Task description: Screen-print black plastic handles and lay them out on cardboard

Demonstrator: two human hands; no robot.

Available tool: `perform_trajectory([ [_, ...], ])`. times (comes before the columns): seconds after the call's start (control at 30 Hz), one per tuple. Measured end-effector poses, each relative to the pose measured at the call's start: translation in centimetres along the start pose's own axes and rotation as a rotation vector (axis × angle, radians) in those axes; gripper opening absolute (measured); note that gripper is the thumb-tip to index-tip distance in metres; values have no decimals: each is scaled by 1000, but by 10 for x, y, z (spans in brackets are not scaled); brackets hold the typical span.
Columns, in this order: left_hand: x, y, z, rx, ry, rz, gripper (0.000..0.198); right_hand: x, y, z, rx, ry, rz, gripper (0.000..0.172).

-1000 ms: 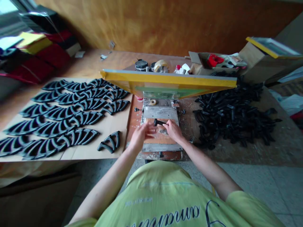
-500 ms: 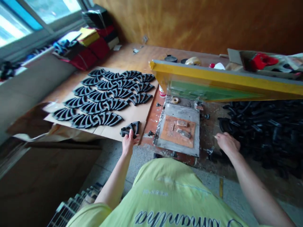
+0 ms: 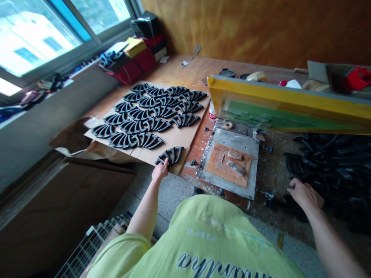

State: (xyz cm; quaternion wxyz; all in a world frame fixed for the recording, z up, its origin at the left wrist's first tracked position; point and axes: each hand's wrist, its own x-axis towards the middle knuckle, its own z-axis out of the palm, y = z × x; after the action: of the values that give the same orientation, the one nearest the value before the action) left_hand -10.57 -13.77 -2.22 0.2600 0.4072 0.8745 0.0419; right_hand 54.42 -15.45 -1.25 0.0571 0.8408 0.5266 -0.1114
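Note:
My left hand [image 3: 160, 170] is at the near edge of a cardboard sheet [image 3: 176, 138], thumb on top of a small fan of curved black handle-like parts [image 3: 171, 156]. Its fingers are closed on the fan's lower left end. Several more fans of the same black parts [image 3: 150, 108] lie in rows on the cardboard, behind the hand. Over on the right, my right hand [image 3: 306, 194] has its fingers curled together beside a heap of loose black parts [image 3: 333, 166]. Something dark shows at its fingertips, too small to make out.
Between the hands, a metal plate [image 3: 252, 181] bears an orange-brown sheet [image 3: 213, 168] with small blocks. A yellow-edged screen frame [image 3: 278, 92] is tilted up behind it. A small bottle [image 3: 212, 112] stands beside the frame. At the back right is an open carton [image 3: 319, 73].
The fan of black parts under my left hand now shows more spread out on the cardboard. My right hand remains by the heap, fingers more curled. The view has swung left.

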Motion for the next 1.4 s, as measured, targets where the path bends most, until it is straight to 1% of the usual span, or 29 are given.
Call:
perform_trajectory([
  [0.07, -4, 2, -5, 50, -20, -73, 70, 0, 2, -5, -1, 55, 10, 20],
  [0.1, -10, 4, -6, 75, 0, -103, 70, -1, 1, -8, 4, 78, 18, 26],
  [0.13, -16, 6, -5, 102, 60, -113, 70, -2, -2, -12, 16, 99, 29, 31],
  [0.17, -24, 9, -3, 127, 144, -92, 69, -3, -6, -16, 39, 118, 40, 36],
  [0.23, -39, 18, 7, 162, 311, 44, 61, -6, -21, -25, 125, 136, 31, 46],
  [0.27, -46, 22, 12, 172, 368, 137, 57, -8, -31, -29, 190, 131, -8, 48],
  [0.3, -51, 27, 18, 178, 398, 218, 55, -11, -43, -32, 259, 128, -69, 49],
  [0.33, -54, 31, 24, 180, 398, 270, 54, -14, -57, -34, 320, 130, -144, 47],
  [0.37, -55, 36, 29, 177, 395, 289, 54, -18, -72, -35, 368, 136, -220, 45],
  [0.5, -51, 50, 40, 136, 398, 222, 62, -36, -133, -30, 455, 168, -470, 39],
  [0.6, -44, 55, 42, 137, 371, 220, 60, -47, -168, -22, 473, 158, -596, 33],
  [0.7, -40, 56, 43, 156, 344, 224, 51, -52, -188, -15, 415, 161, -652, 29],
  [0.8, -37, 56, 42, 157, 325, 207, 42, -54, -201, -12, 366, 187, -692, 27],
  [0.87, -34, 59, 40, 155, 327, 225, 40, -54, -207, -11, 360, 200, -709, 25],
  [0.93, -30, 66, 38, 144, 329, 271, 40, -55, -212, -11, 360, 206, -715, 23],
  [1.03, -16, 88, 33, 117, 309, 351, 40, -59, -219, -12, 350, 210, -709, 20],
  [1.13, 5, 115, 27, 108, 282, 407, 41, -62, -221, -14, 330, 231, -697, 19],
  [1.2, 21, 130, 23, 113, 271, 432, 42, -64, -222, -15, 318, 250, -690, 19],
  [1.3, 46, 140, 17, 146, 246, 438, 43, -65, -222, -14, 318, 259, -671, 19],
  [1.4, 65, 138, 14, 172, 227, 408, 44, -65, -223, -13, 328, 257, -649, 19],
])
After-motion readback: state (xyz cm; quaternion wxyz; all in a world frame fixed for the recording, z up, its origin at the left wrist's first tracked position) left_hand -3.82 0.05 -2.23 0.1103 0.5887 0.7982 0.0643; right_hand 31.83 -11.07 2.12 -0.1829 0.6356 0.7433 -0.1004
